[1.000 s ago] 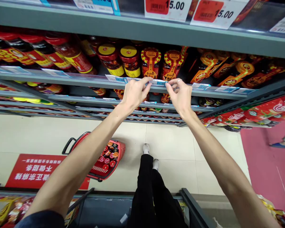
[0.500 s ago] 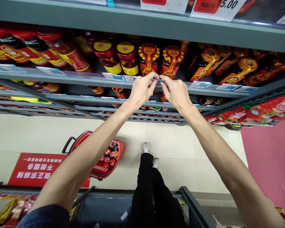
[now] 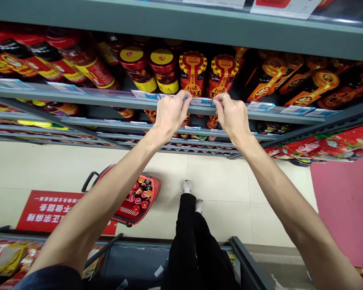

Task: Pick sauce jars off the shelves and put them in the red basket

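A price tag (image 3: 202, 102) lies along the front edge of the shelf (image 3: 109, 98), visible between my two hands. My left hand (image 3: 171, 112) is closed in a pinch at the tag's left end, thumb and index finger on the shelf lip. At the right end, my right hand (image 3: 234, 117), a ring on one finger, pinches in the same way. Just behind the tag stand two jars with red and yellow paper tops, a left jar (image 3: 192, 72) and a right jar (image 3: 224, 74). Yellow-lidded jars (image 3: 163, 70) are to their left.
Dark bottles with orange labels (image 3: 268, 78) fill the shelf's right side; red-lidded jars (image 3: 69, 56) line the left. A higher shelf edge (image 3: 181, 24) runs above. On the floor, a red basket (image 3: 155, 189) holds several jars, partly behind my left forearm.
My hands have moved apart along the shelf edge, left hand leftward and right hand rightward. The price tag between them is now exposed. The view has shifted slightly.
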Demonstrator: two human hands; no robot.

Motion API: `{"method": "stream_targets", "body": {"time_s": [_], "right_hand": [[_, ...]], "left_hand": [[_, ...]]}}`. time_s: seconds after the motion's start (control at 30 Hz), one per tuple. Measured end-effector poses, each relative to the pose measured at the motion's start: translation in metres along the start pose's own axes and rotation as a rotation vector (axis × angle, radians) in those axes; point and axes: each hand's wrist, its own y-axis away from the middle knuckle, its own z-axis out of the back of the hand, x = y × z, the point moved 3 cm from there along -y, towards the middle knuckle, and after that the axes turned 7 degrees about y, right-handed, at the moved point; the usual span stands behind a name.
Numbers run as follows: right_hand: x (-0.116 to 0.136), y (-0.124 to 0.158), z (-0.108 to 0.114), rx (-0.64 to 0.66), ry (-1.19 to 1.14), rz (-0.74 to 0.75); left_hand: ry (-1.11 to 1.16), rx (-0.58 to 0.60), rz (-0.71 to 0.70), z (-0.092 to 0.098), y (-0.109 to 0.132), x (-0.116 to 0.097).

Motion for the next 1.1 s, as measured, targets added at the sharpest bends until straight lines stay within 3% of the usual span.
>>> {"method": "stream_targets", "body": {"time_s": [0.43, 0.6, 0.8, 1.1], "right_hand": [[0.003, 0.001, 0.003, -0.046, 0.167, 0.031], [-0.007, 0.001, -0.002, -0.102, -0.029, -0.020], [-0.024, 0.001, -0.003, -0.081, -0.158, -0.025], [-0.010, 0.005, -0.010, -0.065, -0.312, -0.176]], "left_hand": [[-0.065, 0.021, -0.044, 0.001, -0.001, -0.005], [-0.034, 0.005, -0.043, 0.000, -0.002, -0.002], [-0.009, 0.021, -0.012, 0.000, -0.002, -0.002], [-0.005, 0.007, -0.023, -0.004, 0.002, 0.003]]}}
